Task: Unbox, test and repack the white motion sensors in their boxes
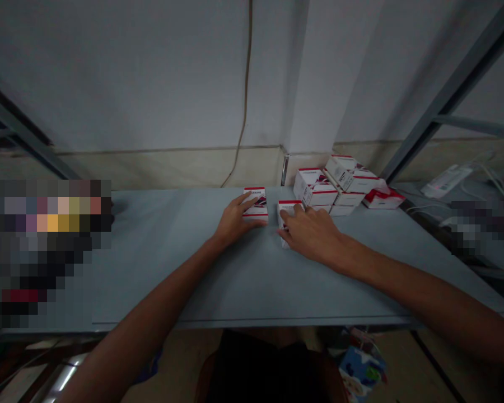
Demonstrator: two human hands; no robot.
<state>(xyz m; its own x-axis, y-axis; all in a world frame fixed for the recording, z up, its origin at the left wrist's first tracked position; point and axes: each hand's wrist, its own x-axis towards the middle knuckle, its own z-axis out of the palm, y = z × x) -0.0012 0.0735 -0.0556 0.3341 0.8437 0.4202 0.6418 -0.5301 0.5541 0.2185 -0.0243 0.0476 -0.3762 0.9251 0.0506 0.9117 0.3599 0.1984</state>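
On the grey-blue table, my left hand [236, 217] is at a small white box with red edges [258, 208]. Its fingers lie over the box's left side and top, with the thumb along the near edge. A little to the right, my right hand [313, 228] grips a second white-and-red box [289, 205] from above, the thumb at its near left side and fingers across the top. My right hand hides much of that box. A narrow strip of table separates the two boxes. Behind my right hand stands a stack of similar boxes [317, 186].
Right of the stack lies a red-and-white package [384, 197]. A cable [246, 84] hangs down the wall to the table's back edge. Metal posts [449, 89] slope at both sides. A white power strip [447, 180] with cords is at the far right. Blurred-out items cover the left end.
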